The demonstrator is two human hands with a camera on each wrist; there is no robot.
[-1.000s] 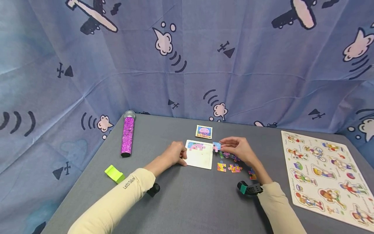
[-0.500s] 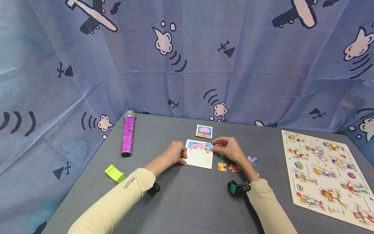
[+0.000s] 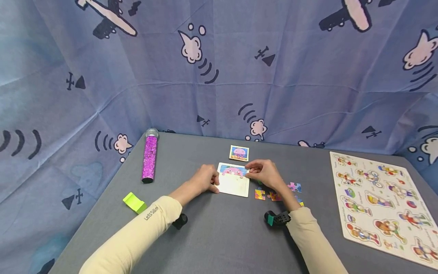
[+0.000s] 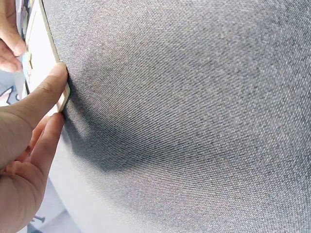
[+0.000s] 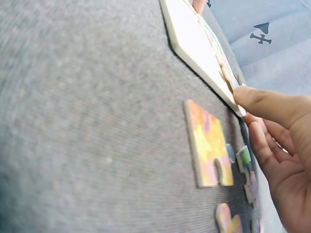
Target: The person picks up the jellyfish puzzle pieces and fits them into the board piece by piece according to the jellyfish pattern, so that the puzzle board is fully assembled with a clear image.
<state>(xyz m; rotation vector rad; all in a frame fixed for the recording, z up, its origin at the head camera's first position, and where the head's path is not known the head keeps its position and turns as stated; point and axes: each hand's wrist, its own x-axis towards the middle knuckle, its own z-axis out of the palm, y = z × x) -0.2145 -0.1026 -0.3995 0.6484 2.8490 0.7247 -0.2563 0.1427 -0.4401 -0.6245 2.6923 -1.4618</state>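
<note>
A white puzzle tray [image 3: 232,187] lies on the table, with joined jellyfish puzzle pieces [image 3: 232,171] along its far edge. My left hand [image 3: 207,178] grips the tray's left side; in the left wrist view the thumb [image 4: 46,90] is on top and the fingers lie against the edge. At the far right corner of the tray, my right hand [image 3: 264,173] holds a puzzle piece, mostly hidden by the fingers. The right wrist view shows that thumb [image 5: 255,99] down on the corner. Beside the tray lie several loose pieces, among them a yellow-orange puzzle piece [image 3: 259,194].
A small jellyfish picture card [image 3: 238,153] lies beyond the tray. On the left are a purple glittery microphone [image 3: 149,158] and a bright green object [image 3: 135,203]. A large wooden board [image 3: 380,205] with sports figures fills the right. A printed blue curtain [image 3: 219,76] hangs behind.
My right hand has moved left with the puzzle piece, from beside the tray to its far right corner. The piece now sits at the end of the joined row. The left hand stays put.
</note>
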